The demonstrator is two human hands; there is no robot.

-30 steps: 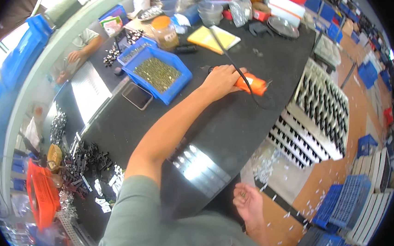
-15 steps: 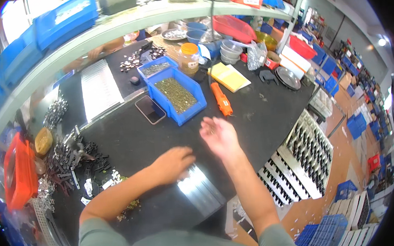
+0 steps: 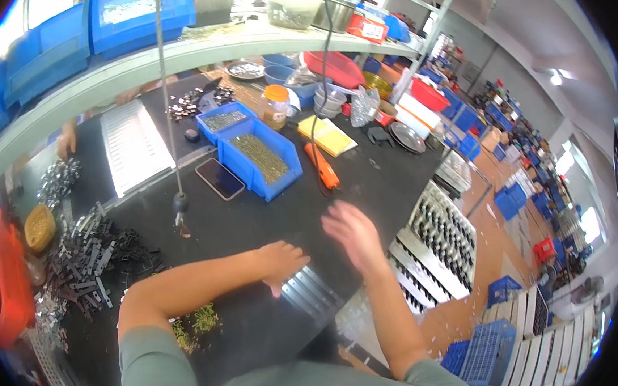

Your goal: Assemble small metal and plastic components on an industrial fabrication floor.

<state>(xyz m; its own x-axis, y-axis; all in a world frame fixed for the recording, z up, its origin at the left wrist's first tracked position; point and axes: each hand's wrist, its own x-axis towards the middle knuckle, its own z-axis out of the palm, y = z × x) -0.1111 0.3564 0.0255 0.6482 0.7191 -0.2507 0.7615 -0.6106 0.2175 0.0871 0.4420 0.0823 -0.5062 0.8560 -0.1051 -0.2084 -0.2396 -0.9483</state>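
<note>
A grooved silver metal plate (image 3: 309,292) lies on the black tabletop close in front of me. My left hand (image 3: 282,260) is over its far left corner, fingers stretched out and thumb pointing down beside the plate; nothing shows in it. Beyond the plate's right side my right hand (image 3: 354,234) is raised above the table, fingers extended and slightly blurred, with no object visible in it. An orange electric screwdriver (image 3: 323,169) lies farther off. Left of it stands a blue bin (image 3: 278,186) filled with small brass-coloured pieces.
A phone (image 3: 219,179) lies left of the bin. Dark metal parts (image 3: 96,260) are heaped at the left, with small yellow-green pieces (image 3: 204,319) near my left forearm. A cable with a dark fitting (image 3: 180,203) hangs over the table. Racks of black-and-white parts (image 3: 439,237) stand right.
The whole view has shifted. My right hand has turned from palm up, with small pieces in it, to a more upright, sideways pose. My left hand's fingers have straightened out at the plate.
</note>
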